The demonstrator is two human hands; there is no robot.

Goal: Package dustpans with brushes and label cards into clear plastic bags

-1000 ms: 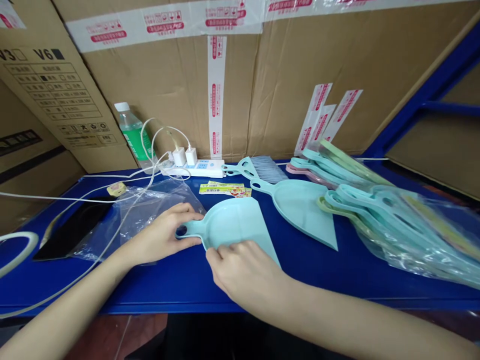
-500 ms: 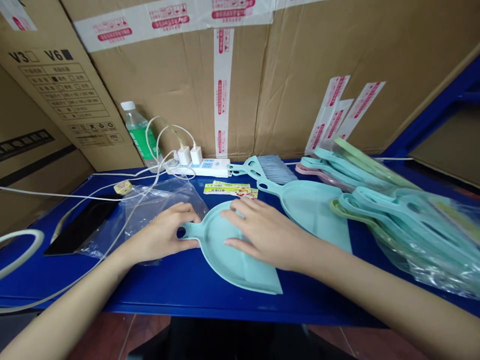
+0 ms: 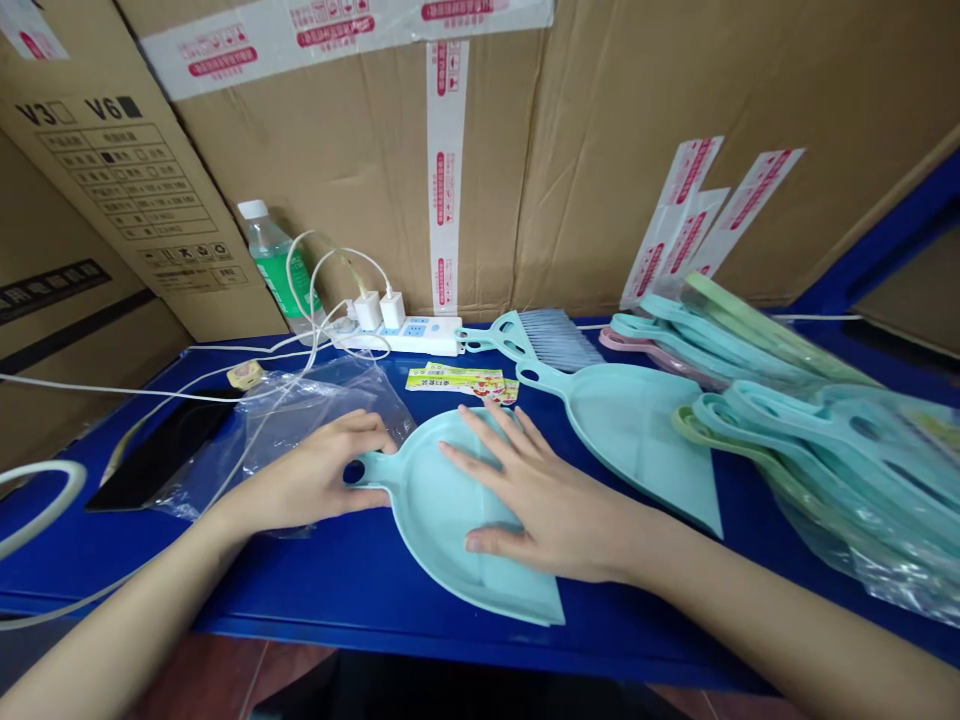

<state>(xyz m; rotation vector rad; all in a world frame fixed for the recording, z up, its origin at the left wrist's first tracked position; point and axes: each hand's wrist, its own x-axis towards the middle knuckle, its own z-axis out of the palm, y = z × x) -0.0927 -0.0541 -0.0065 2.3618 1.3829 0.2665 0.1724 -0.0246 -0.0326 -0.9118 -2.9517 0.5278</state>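
Note:
A light-blue dustpan (image 3: 442,520) lies on the blue table close to its front edge, its handle pointing left. My left hand (image 3: 319,475) grips that handle, fingers on the far side and thumb on the near side. Spread flat over the pan is my right hand (image 3: 551,500), fingers apart, with the palm hiding part of the surface. A second light-blue dustpan (image 3: 637,420) rests behind my right wrist. Beyond it a small brush (image 3: 555,338) with grey-blue bristles lies by the power strip. Yellow printed labels (image 3: 457,382) lie just past my fingertips.
Bagged dustpans (image 3: 832,450) in blue, green and pink are piled at the right. Clear plastic film (image 3: 277,420) and a dark flat object (image 3: 161,450) lie at left among white cables. A power strip (image 3: 420,335) and bottle (image 3: 281,270) stand before cardboard boxes (image 3: 360,180).
My right hand has spread its fingers wider and shifted slightly down over the pan. The held dustpan sits a little nearer, its handle still in my left hand. The view has shifted slightly.

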